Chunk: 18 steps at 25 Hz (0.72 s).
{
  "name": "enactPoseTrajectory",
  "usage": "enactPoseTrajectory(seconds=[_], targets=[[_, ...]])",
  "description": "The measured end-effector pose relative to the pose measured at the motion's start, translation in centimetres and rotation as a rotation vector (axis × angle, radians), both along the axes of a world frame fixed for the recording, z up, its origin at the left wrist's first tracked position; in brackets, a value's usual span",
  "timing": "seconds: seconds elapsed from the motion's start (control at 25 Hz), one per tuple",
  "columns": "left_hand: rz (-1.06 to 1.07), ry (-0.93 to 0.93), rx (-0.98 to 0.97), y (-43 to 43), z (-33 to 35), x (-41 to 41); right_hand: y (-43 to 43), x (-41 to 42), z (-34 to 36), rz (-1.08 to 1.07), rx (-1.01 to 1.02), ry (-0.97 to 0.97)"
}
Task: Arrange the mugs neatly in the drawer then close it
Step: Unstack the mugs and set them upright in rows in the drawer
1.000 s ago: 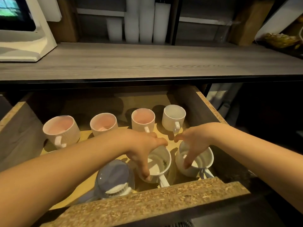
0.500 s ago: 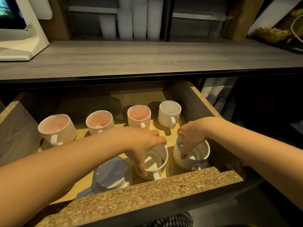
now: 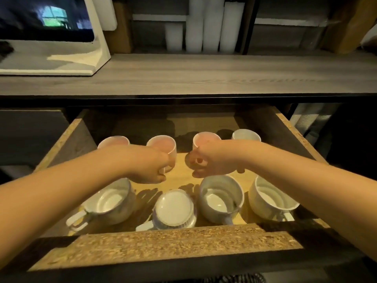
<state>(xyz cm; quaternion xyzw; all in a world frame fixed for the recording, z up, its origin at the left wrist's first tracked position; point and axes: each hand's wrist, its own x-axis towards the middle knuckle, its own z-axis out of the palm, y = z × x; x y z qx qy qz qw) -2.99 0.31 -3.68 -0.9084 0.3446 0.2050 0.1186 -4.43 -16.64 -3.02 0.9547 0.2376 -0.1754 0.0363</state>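
Note:
The open drawer [image 3: 167,244] holds two rows of mugs. In the back row stand three pink-lined mugs [image 3: 113,140] and a white mug [image 3: 245,135]. My left hand [image 3: 149,166] is closed at the handle side of the second pink mug [image 3: 163,142]. My right hand [image 3: 210,160] is closed at the handle side of the third pink mug [image 3: 205,137], hiding most of it. The front row has a white mug [image 3: 110,203] partly under my left forearm, an upside-down mug [image 3: 173,209], and two more upright white mugs [image 3: 220,199] [image 3: 271,199].
A grey wooden counter [image 3: 204,78] overhangs the back of the drawer. A white device with a screen [image 3: 61,48] stands on it at the left, and stacks of white cups [image 3: 204,27] at the back. More stacked cups [image 3: 306,121] sit right of the drawer.
Both hands let go of the two front-row white mugs and moved back to the pink mugs in the back row. The front-row mugs now stand uncovered.

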Motion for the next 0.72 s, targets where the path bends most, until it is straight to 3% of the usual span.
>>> enactPoseTrajectory(seconds=[0.16, 0.4, 0.72], targets=[[0.165, 0.035, -0.013, 4.5, 0.8, -0.6, 4.5, 1.1, -0.6, 0.079, 0.077, 0.072], [0.345, 0.161, -0.015, 9.7, -0.7, -0.7, 9.1, 1.4, -0.7, 0.19, -0.025, 0.114], [0.301, 0.197, -0.034, 10.0, -2.3, -0.2, 11.8, 2.3, -2.6, 0.183, -0.026, 0.177]])
